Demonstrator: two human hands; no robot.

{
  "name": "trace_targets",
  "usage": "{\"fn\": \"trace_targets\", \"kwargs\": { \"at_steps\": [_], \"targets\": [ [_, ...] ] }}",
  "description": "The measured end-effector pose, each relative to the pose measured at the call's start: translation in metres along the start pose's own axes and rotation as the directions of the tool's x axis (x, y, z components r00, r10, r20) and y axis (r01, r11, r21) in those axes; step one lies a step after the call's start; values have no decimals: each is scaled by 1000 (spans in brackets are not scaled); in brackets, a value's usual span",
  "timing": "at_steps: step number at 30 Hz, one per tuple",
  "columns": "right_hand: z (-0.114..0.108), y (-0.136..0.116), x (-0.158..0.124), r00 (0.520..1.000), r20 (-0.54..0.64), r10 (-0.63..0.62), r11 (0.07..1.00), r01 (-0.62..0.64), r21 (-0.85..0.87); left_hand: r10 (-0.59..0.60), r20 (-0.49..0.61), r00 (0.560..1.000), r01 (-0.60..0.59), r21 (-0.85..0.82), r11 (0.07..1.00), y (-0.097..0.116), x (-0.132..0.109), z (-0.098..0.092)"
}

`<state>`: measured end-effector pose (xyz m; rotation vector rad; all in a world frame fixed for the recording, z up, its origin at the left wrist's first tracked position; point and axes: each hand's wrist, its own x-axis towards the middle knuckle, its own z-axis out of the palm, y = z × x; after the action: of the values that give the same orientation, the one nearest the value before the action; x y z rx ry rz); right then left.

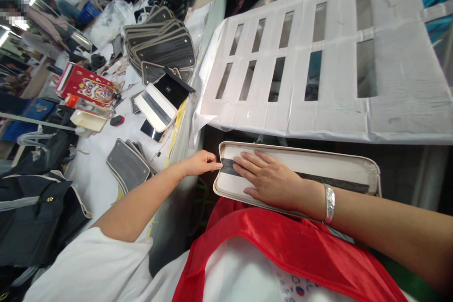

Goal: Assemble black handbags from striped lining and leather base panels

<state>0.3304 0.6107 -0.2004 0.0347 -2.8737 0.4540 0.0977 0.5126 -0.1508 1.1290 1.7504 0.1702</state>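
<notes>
A long white panel (325, 164) with rounded corners, a raised pale rim and a dark strip (334, 183) down its middle lies across my lap. My right hand (267, 178) rests flat on it near its left end, fingers stretched out over part of the strip. At that same end, my left hand (204, 163) pinches the panel's short edge where the strip meets the rim. The edge bends inward at the pinch. My right palm hides the middle of the strip.
A white-covered rack (297, 118) with rectangular slots stands just beyond the panel. On the table at left lie stacked grey panels (166, 49), more grey pieces (129, 165), a white-and-black piece (155, 106), a phone (150, 130) and a red box (87, 85). Dark bags (35, 222) sit far left.
</notes>
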Motion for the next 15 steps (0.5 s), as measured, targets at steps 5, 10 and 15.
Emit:
{"fn": "trace_targets", "kwargs": {
  "at_steps": [5,10,15],
  "targets": [
    [4,3,-1,1000,-14,-8,999,9,34,-126,90,988,138,-147,980,-4,8,-1],
    [5,6,-1,1000,12,-10,997,9,74,-95,35,995,101,-272,957,-16,13,10],
    [-10,8,0,993,114,40,977,-63,204,-80,-27,996,57,-486,872,-24,10,28]
  ]
}}
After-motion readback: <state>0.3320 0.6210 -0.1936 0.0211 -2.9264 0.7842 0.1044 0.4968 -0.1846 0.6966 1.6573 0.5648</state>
